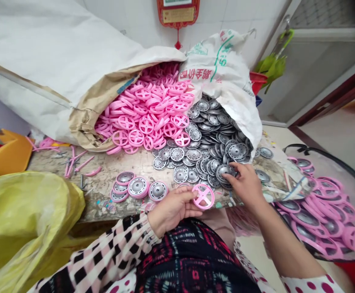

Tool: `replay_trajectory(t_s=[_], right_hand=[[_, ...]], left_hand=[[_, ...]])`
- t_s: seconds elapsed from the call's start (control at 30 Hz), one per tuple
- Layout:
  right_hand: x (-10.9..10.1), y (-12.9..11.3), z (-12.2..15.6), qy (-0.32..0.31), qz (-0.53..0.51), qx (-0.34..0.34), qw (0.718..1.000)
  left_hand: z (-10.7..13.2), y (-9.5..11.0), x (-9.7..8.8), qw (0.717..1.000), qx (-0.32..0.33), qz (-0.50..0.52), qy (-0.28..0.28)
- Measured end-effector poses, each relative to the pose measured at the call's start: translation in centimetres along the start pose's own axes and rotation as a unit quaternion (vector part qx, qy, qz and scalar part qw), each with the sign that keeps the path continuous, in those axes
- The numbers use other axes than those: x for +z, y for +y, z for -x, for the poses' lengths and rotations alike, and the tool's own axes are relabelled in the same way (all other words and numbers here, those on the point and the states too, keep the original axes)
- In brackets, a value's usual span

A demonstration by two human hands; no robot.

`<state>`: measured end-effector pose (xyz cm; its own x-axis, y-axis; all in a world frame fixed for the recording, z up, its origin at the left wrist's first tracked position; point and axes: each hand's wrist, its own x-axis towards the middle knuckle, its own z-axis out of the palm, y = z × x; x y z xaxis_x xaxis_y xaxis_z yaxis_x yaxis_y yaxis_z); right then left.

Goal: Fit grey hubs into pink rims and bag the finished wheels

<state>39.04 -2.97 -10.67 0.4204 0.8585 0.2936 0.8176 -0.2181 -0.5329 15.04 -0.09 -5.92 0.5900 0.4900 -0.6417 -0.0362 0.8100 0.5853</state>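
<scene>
Pairing parts | left grip (pixel 173 207) holding pink cross-spoked plastic wheel (pixel 202 196) | right grip (pixel 246 183) pinching silver ribbed round disc (pixel 225 171) | next judged: pressing disc into wheel

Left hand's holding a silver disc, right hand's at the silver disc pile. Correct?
No. The left hand holds a pink cross-spoked wheel, not a silver disc; the head view shows it. The rest stands: the right hand is at the silver disc pile.

Stained workbench (pixel 98 173) beneath scattered grey discs (pixel 180 175)
</scene>
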Motion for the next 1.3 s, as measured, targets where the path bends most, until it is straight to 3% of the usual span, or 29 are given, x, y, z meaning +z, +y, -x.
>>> replay_trajectory(t_s=[0.13,0.27,0.37,0.47,0.6,0.67,0.73,0.87,1.1,1.2,1.3], right_hand=[[-0.1,0.5,-0.6,0.032,-0.194,0.082,0.977],[-1.0,-0.8,0.1,0.029,-0.409,0.169,0.896],[-1.3,-3.3,2.1,-0.01,-0.478,0.184,0.859],[-0.7,-6.0,4.8,-0.09,-0.454,0.152,0.873],[0.5,-7.7,7.3,-0.084,-0.329,0.04,0.94],[0.9,-7.8,7.8,-0.081,-0.293,0.01,0.953],[0.8,-7.6,7.9,-0.114,-0.301,0.025,0.946],[0.2,-7.5,8.2,-0.23,-0.368,0.076,0.898],[0.4,-7.9,9.9,-0.216,-0.422,0.125,0.872],[0.9,-7.5,9.2,-0.253,-0.44,0.154,0.848],[1.6,-7.0,7.7,-0.223,-0.44,0.183,0.85]], left_hand=[[-0.3,-1.2,0.2,0.999,-0.015,0.025,-0.015],[-0.2,-1.2,0.1,0.998,0.006,0.054,-0.012],[-0.1,-1.2,0.0,0.997,0.025,0.068,-0.017],[0.0,-1.4,0.0,0.995,0.052,0.076,-0.023],[0.3,-1.9,0.1,0.994,0.085,0.06,-0.012],[0.4,-2.1,0.1,0.994,0.092,0.051,-0.012],[0.5,-2.3,0.0,0.994,0.101,0.04,-0.013],[0.7,-3.0,-0.3,0.995,0.1,0.002,-0.002],[0.6,-3.8,-0.6,0.997,0.073,-0.032,0.012],[0.7,-3.8,-0.7,0.997,0.059,-0.034,0.031],[0.8,-4.0,-0.8,0.998,0.027,-0.032,0.052]])
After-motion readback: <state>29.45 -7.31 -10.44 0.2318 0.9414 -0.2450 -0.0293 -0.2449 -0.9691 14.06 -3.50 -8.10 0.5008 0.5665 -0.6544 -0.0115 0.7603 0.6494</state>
